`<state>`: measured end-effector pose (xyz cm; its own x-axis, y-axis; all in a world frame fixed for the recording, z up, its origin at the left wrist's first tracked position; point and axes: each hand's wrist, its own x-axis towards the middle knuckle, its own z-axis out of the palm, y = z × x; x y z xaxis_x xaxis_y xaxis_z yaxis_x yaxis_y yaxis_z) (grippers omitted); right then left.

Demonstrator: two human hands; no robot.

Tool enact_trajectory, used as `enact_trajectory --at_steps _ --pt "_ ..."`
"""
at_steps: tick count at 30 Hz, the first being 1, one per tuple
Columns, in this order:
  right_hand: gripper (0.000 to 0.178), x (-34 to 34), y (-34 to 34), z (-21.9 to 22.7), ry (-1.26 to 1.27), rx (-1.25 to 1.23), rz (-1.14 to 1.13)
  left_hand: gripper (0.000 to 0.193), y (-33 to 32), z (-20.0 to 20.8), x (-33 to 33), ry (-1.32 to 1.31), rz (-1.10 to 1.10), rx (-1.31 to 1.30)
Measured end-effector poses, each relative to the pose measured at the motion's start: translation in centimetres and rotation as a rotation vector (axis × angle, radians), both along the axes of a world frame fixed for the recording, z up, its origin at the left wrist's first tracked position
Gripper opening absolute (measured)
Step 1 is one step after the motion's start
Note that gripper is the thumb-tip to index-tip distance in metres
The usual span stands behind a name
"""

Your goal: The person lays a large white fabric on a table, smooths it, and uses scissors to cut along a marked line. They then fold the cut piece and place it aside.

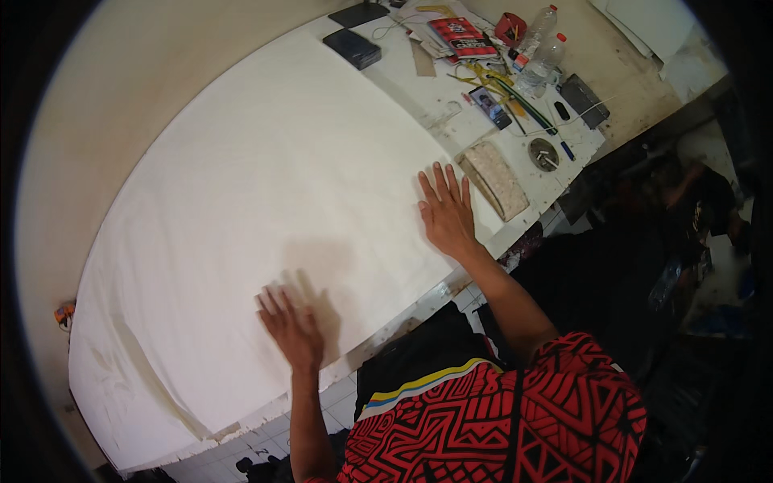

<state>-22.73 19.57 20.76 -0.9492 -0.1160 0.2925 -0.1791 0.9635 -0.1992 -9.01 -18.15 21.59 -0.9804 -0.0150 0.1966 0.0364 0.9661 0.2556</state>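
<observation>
White cloth [258, 177] covers most of the table, smooth in the middle and creased in a long fold at the lower left. My right hand [448, 216] rests on it palm down with fingers stretched out, close to the cloth's right edge. Just beyond its fingers lies a worn, pale block [493, 181]. My left hand [291, 330] is over the near part of the cloth, fingers apart and slightly blurred. Its shadow falls to the right of it, and it appears raised a little off the surface. Neither hand holds anything.
A dark block [352, 48] sits on the cloth's far edge. At the right stand a phone [490, 108], an ashtray [543, 154], plastic bottles [547, 60], a red packet [463, 39] and a black box [585, 101]. A wall borders the left. Another person [700, 209] is at the far right.
</observation>
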Motion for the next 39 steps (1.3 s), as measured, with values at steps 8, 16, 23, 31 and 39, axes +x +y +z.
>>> enact_trajectory --at_steps 8,16,23,31,39 --pt "0.089 -3.3 16.6 -3.1 -0.216 -0.032 -0.35 0.072 19.1 -0.7 -5.6 -0.195 -0.707 -0.085" --pt "0.131 -5.3 19.8 -3.6 -0.504 -0.056 -0.397 0.069 31.3 -1.0 -10.3 -0.117 -0.995 -0.015" --pt "0.117 -4.1 18.7 4.5 -0.495 -0.607 -0.331 0.059 22.7 1.5 -17.6 -0.227 -0.439 0.671" --pt "0.102 1.1 7.5 6.6 -0.343 -0.274 -0.1 0.068 7.6 -0.4 -25.2 -0.128 0.009 -0.039" --pt "0.105 -2.8 5.7 9.7 -0.614 -0.094 -0.027 0.066 8.0 0.2 -26.1 -0.234 -0.048 -0.12"
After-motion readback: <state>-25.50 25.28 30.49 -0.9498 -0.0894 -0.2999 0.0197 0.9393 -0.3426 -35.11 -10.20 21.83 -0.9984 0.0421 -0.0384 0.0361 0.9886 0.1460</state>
